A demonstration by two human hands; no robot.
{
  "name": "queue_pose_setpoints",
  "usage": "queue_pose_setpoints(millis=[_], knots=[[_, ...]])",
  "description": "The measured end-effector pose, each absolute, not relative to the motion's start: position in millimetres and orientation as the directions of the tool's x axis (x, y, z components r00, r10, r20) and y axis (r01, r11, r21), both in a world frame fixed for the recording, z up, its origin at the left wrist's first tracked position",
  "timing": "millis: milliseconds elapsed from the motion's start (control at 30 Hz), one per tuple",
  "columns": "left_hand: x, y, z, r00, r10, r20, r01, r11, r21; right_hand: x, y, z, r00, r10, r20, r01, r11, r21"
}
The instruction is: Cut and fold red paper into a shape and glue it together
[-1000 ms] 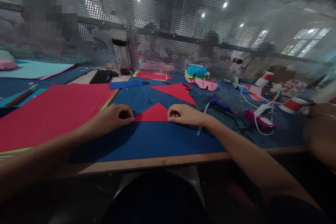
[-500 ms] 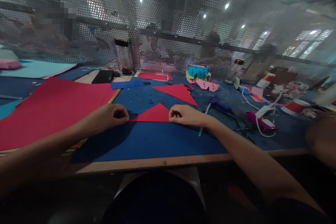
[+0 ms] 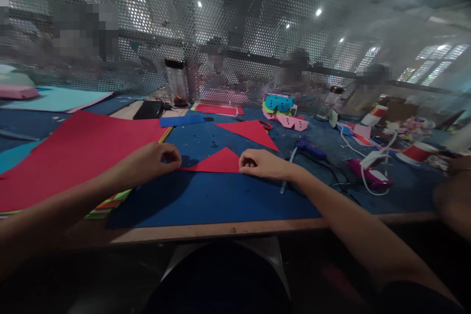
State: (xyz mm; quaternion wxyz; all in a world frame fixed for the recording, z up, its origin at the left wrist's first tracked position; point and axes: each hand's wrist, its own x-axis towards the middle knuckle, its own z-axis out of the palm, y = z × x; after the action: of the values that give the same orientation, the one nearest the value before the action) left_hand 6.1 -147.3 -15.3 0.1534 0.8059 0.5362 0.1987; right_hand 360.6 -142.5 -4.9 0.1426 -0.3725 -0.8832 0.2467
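A red paper triangle [image 3: 220, 161] lies between my hands, its long edge toward me and its peak pointing away. My left hand [image 3: 165, 158] pinches the left corner between thumb and fingers. At the other end my right hand [image 3: 257, 163], its fingers curled, grips the right corner. Just beyond lies a second red triangle [image 3: 253, 132], with the red handles of scissors [image 3: 265, 125] showing beside it. Under my left forearm spreads a large red sheet [image 3: 88, 149] on top of a stack of coloured paper [image 3: 110, 204].
A blue glue gun [image 3: 311, 148] with its cable lies to the right, near a magenta device [image 3: 368, 175] with a white cord. Behind are a blue strip [image 3: 182, 120], a black phone [image 3: 147, 110], a glass bottle [image 3: 178, 83] and cut paper masks [image 3: 279, 103]. Another person's arm [image 3: 454, 201] is at far right.
The view has shifted slightly, so everything sits a little lower and further right. Both hands keep their hold on the triangle's corners.
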Motion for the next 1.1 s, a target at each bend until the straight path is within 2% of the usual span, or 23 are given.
queue_pose_setpoints(millis=[67,167,400,567,700,800,1000,1100], knots=[[22,-151,-9,0.345,0.912,0.223,0.793,-0.41,0.45,360,-143,-4,-0.68,0.729,0.071,0.588,0.601,-0.541],[52,-159,-1,0.339,0.907,0.249,0.744,-0.421,0.519,358,-145,-4,-0.669,0.74,0.078,0.602,0.599,-0.528],[97,-171,9,0.385,0.9,0.203,0.583,-0.408,0.703,354,-144,-4,-0.638,0.765,0.091,0.607,0.572,-0.553],[112,-174,15,0.409,0.904,0.126,0.439,-0.316,0.841,358,-141,3,-0.482,0.832,0.274,0.522,0.524,-0.673],[122,-170,4,0.314,0.935,0.162,0.277,-0.253,0.927,353,-143,3,-0.438,0.827,0.352,0.396,0.529,-0.751],[128,-166,-8,0.259,0.948,0.188,0.186,-0.239,0.953,345,-148,-1,-0.446,0.813,0.375,0.38,0.551,-0.743],[128,-167,-12,0.158,0.973,0.169,0.147,-0.192,0.97,338,-155,-4,-0.465,0.777,0.424,0.383,0.608,-0.695],[126,-167,-9,0.172,0.968,0.183,0.083,-0.199,0.977,339,-154,-2,-0.389,0.771,0.505,0.387,0.634,-0.67]])
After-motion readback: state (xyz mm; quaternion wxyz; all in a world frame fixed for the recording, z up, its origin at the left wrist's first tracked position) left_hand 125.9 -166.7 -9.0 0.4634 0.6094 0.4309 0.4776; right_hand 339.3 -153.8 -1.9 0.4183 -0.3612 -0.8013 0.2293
